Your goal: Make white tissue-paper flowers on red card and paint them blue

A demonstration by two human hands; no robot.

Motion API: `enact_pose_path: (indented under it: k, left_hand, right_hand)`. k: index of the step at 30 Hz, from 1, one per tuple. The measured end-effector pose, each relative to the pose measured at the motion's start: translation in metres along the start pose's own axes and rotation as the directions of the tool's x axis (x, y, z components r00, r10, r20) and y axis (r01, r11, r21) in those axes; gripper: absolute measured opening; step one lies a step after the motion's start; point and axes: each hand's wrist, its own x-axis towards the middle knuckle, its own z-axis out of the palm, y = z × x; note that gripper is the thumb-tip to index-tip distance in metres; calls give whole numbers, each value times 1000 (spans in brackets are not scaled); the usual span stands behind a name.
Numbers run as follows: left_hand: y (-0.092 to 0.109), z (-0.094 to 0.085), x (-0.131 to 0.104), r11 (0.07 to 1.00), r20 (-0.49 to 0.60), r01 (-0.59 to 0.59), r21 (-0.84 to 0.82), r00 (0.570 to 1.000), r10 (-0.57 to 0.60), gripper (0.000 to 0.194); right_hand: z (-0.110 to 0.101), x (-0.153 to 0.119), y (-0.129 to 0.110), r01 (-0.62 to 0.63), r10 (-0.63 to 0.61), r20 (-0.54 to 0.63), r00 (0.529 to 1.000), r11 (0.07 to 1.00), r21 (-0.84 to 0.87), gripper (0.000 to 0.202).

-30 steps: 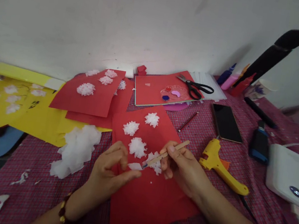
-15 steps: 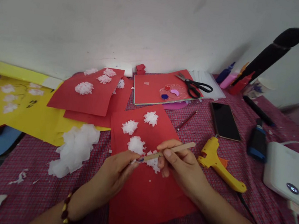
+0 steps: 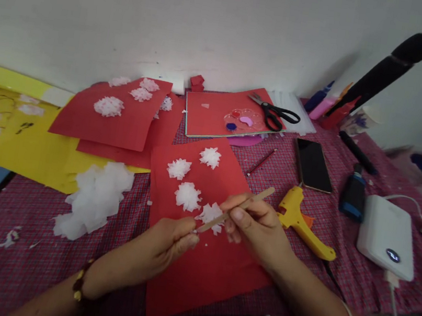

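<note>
My right hand [image 3: 253, 230] grips a flat wooden craft stick [image 3: 246, 204] between thumb and fingers, slanting down to the left. Its lower end meets the fingertips of my left hand [image 3: 169, 241], which are pinched together; a small whitish bit shows there, too small to name. Both hands are above a sheet of red paper [image 3: 171, 289]. Several white tissue-paper flowers lie on the sheet, one flower [image 3: 188, 197] near the middle and another flower [image 3: 210, 216] just behind the stick, partly hidden by my right hand.
White tissue pieces [image 3: 97, 199] are heaped on the left. Behind lie red sheets with flowers [image 3: 120, 126], a paint palette [image 3: 245, 121] and black-handled scissors [image 3: 275, 116]. A yellow glue gun [image 3: 300, 224], phone [image 3: 313, 164] and white power bank [image 3: 387, 234] are at the right.
The camera view has shifted a little. The stick has turned in my right hand, and the dark smear seen near its lower end no longer shows. My left hand keeps its pinch.
</note>
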Motion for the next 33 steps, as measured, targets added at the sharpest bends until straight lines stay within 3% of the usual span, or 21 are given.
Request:
enact_pose_path:
  k: [4,7,11,13,17,21,24,28,33]
  left_hand:
    - [-1,-1,-2,995,210,90,-35,974,-80,38]
    - [-5,4,-1,992,221,79,100,970,-100,37]
    - [-6,15,0,931,127,30,364,988,-82,30]
    - [-6,17,0,909,99,5,417,994,-51,29]
    - [-9,10,1,980,53,-73,185,997,65,22]
    - [-19,-4,3,997,-164,-73,-35,984,66,44]
    - [-28,-11,5,998,-313,-55,24,948,60,21]
    - [-35,-9,7,970,-234,-55,235,966,111,19]
    - [-36,-2,8,884,-102,-41,467,990,100,22]
  right_hand:
    - [2,0,-2,-137,136,63,989,990,16,20]
    - [8,0,-4,-141,147,71,987,987,-82,24]
    - [13,0,-8,58,-40,61,997,941,-333,25]
    - [14,-3,-10,102,-64,110,992,915,-389,23]
    - [11,-15,-16,75,-5,177,984,918,-390,19]
    - [5,-33,-21,157,-208,-72,976,887,-434,22]
    - [0,-45,-17,177,-276,-123,953,839,-514,27]
    - [-5,-58,-5,236,-281,47,958,691,-683,30]
    - [-4,-64,5,451,-337,345,876,320,-833,24]
